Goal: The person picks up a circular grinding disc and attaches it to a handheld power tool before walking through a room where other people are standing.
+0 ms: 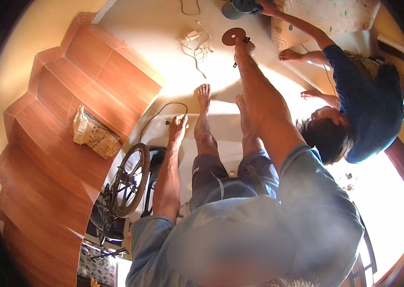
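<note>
My right hand [245, 48], arm stretched far forward, is closed round a tool with a flat reddish-brown disc [230, 36] that has a pale centre. Small black parts stick out beside my fingers; the grip itself is hidden. My left hand [178, 126] hangs lower, left of my bare feet. A thin black cord [163, 106] loops up from the bicycle side into its fingers, which look closed on it. A small dark end, like a plug, shows beside that hand.
Another person [374, 100] crouches at the right, one hand at a dark bucket [233, 10]. A white cable [199, 45] lies coiled on the floor. Brown tiled steps [87, 67] curve along the left, with a fringed mat [96, 134] on them. A bicycle wheel [140, 186] stands near my left arm.
</note>
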{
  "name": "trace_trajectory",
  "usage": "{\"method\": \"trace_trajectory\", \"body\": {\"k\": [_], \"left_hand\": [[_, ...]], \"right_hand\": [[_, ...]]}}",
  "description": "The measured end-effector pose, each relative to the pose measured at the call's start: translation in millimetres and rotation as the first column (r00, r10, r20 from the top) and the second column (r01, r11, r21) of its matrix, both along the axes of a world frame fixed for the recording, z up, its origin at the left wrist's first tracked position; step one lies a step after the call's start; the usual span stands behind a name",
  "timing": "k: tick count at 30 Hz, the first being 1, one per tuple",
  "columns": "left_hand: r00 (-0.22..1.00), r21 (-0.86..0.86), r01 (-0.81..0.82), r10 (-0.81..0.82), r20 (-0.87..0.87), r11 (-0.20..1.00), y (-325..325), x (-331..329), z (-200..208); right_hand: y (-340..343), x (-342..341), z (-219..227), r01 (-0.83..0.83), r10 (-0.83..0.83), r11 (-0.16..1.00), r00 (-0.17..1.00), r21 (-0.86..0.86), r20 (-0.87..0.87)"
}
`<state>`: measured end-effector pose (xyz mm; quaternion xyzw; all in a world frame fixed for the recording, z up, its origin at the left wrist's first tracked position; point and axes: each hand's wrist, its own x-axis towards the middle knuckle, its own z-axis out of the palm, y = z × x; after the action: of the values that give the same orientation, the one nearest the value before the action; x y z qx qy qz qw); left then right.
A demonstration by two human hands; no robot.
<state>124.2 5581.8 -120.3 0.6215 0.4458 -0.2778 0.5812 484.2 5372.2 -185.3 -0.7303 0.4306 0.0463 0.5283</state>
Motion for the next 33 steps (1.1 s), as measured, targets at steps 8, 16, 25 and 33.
{"method": "trace_trajectory", "body": {"k": [8, 16, 25, 33], "left_hand": [[0.976, 0.059, 0.181, -0.187, 0.116, 0.982, 10, 44, 40], [0.948, 0.108, 0.253, -0.268, 0.172, 0.961, -7, 82, 107], [0.870, 0.101, 0.418, -0.430, 0.243, 0.903, -1, 140, 115], [0.652, 0.244, 0.657, -0.700, 0.293, 0.714, -54, 193, 110]], "right_hand": [[-26, -25, 41, -0.403, 0.394, 0.903, 0.915, -0.151, -0.083], [-21, -9, 226, -0.130, -0.094, 0.832, 0.925, 0.539, 0.369], [-52, -131, 369, -0.779, 0.715, 0.627, 0.570, -0.009, 0.405], [-229, -187, 251, -0.261, 0.175, 0.897, 0.951, 0.356, 0.257]]}}
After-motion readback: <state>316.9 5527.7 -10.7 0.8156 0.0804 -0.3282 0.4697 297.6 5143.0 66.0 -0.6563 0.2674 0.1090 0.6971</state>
